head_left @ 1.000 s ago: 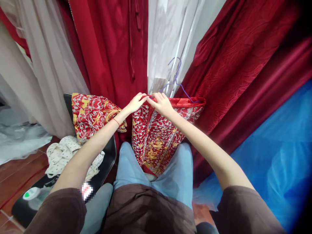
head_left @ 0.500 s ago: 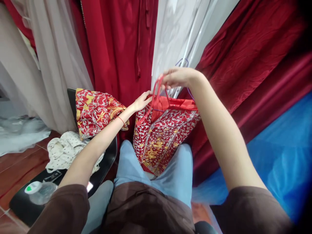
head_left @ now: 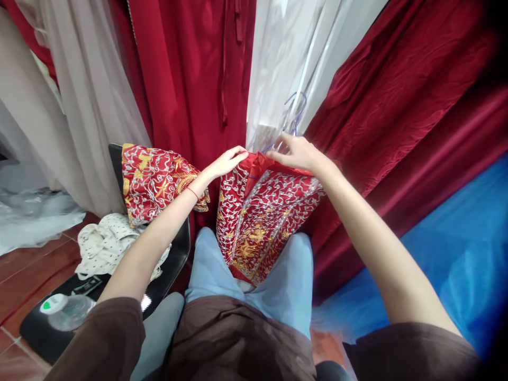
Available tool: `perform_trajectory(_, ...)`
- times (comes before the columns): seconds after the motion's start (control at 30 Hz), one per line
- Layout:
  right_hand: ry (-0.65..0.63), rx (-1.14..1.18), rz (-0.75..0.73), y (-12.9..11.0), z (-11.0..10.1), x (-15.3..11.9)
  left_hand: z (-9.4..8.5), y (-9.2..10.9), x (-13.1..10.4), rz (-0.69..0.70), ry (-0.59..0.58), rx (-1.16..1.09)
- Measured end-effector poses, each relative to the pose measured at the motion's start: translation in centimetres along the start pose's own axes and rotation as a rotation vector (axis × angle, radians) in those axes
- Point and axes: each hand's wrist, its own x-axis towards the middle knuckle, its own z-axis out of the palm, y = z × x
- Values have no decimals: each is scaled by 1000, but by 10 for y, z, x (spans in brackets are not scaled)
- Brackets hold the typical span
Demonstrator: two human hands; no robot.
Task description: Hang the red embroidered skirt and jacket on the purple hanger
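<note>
A red garment (head_left: 273,211) with silver and gold embroidery hangs upright between my knees, its plain red lining showing along the top edge. My left hand (head_left: 228,163) pinches the upper left edge of this garment between thumb and fingers. Over the top edge, right of the middle, my right hand (head_left: 298,153) is bent with thumb and forefinger apart; I see nothing held between them. A thin purple hanger (head_left: 300,108) rises just behind my right hand, its lower part hidden by the hand and garment.
Another embroidered red cloth (head_left: 159,185) drapes over the back of a black chair (head_left: 177,264) at left. On the seat are a white dotted cloth (head_left: 105,246) and a clear bottle (head_left: 71,311). Dark red drapes (head_left: 397,106) and blue fabric (head_left: 448,254) hang at right.
My right hand has come down to the garment's top edge and let go of the red strap it held up. The raised loop is out of sight. My left hand stays at the edge.
</note>
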Motion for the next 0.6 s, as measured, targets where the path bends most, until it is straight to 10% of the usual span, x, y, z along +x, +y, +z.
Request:
perform_trajectory(0.17,-260,-214,14,29,5,-19,-4,3,1,-8,-69,5)
perform_trajectory(0.4,190,-83,68,16,45,8,10,8,3,-66,174,413)
perform_trajectory(0.6,313,17,26,17,84,18,18,25,9,-196,141,561)
